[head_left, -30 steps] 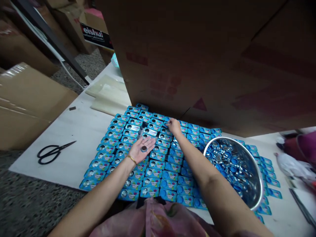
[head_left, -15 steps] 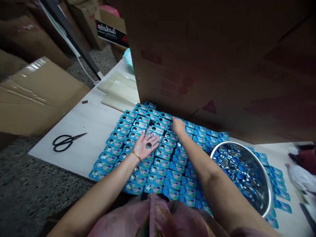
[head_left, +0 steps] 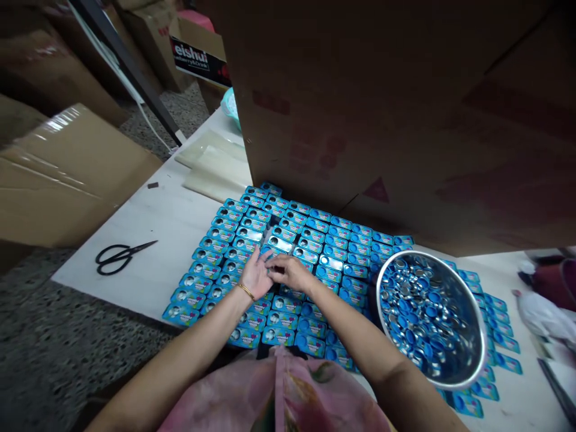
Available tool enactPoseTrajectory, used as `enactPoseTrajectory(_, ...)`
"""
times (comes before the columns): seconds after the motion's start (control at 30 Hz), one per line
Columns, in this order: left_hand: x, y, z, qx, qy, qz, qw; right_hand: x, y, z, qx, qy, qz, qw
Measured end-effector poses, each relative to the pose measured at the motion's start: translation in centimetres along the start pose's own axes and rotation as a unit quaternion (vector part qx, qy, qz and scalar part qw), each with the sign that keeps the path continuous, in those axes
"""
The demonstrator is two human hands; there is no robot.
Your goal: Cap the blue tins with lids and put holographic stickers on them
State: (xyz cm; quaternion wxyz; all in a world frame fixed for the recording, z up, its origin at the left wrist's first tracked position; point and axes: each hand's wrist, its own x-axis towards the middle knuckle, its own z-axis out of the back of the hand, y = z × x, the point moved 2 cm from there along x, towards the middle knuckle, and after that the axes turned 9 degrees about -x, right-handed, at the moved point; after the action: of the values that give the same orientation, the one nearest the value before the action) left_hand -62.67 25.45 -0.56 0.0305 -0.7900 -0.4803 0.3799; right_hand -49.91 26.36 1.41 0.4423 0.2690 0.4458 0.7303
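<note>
My left hand point(head_left: 254, 276) lies palm up over the rows of cards, its fingers stretched out. My right hand point(head_left: 290, 273) meets it, thumb and fingers bent together at the left palm; what is between the fingertips is too small to make out. Under both hands spread rows of small blue printed cards point(head_left: 279, 320) with a round spot at one end. Some spots are dark or silvery, others blue. To the right stands a metal bowl point(head_left: 477, 360) of small round blue and silver caps point(head_left: 418, 312).
Black scissors point(head_left: 121, 257) lie on the white table point(head_left: 135, 294) at left. A large cardboard box point(head_left: 342, 120) walls off the back. Clear plastic sheets point(head_left: 216, 171) and a turquoise basket point(head_left: 230, 107) are by its left corner. A white plastic bag point(head_left: 542, 315) is at far right.
My right hand has come back from the far rows to my left palm. A round, dark-faced cap seen on that palm earlier is now hidden by the fingers.
</note>
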Motion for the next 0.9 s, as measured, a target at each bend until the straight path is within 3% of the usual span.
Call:
enactPoseTrajectory(0.07, 0.3, -1.0, 2.1, 0.138, -0.037, -0.107, 0.984, 0.1, -1.7, 0.9, 0.1, -0.065, -0.075, 0.99)
enactPoseTrajectory(0.1, 0.5, -1.7, 3.1, 0.231, -0.06, -0.172, 0.956, 0.2, -2.7, 1.6, 0.143, -0.107, -0.114, 0.977)
enactPoseTrajectory(0.17, 0.8, -3.1, 4.7, 0.427, -0.09, -0.282, 0.854, 0.3, -4.7, 3.5, 0.204, -0.183, -0.177, 0.945)
enactPoseTrajectory(0.23, 1.3, -4.0, 5.3, 0.57, -0.069, -0.348, 0.741, 0.4, -6.5, 5.4, 0.222, -0.229, -0.223, 0.921)
enactPoseTrajectory(0.33, 2.2, -4.0, 4.4, 0.679, -0.01, -0.387, 0.623, 1.0, -7.6, 7.5, 0.094, -0.237, -0.265, 0.93)
enactPoseTrajectory(0.43, 3.2, -3.4, 2.7, 0.734, -0.006, -0.39, 0.556, 2.2, -7.1, 8.6, -0.155, -0.22, -0.27, 0.924)
enactPoseTrajectory(0.57, 4.2, -3.2, 1.5, 0.769, -0.046, -0.352, 0.532, 4.5, -5.9, 8.7, -0.371, -0.132, -0.263, 0.881)
enactPoseTrajectory(0.73, 5.9, -4.7, 0.8, 0.804, -0.068, -0.245, 0.538, 5.9, -5.3, 8.6, -0.42, -0.049, -0.253, 0.87)
enactPoseTrajectory(0.83, 7.4, -5.9, -0.1, 0.799, -0.079, -0.158, 0.575, 5.7, -5.3, 8.7, -0.413, -0.04, -0.244, 0.877)
enactPoseTrajectory(0.9, 8.3, -6.5, -0.9, 0.784, -0.084, -0.135, 0.6, 5.4, -5.1, 8.7, -0.417, -0.027, -0.237, 0.877)
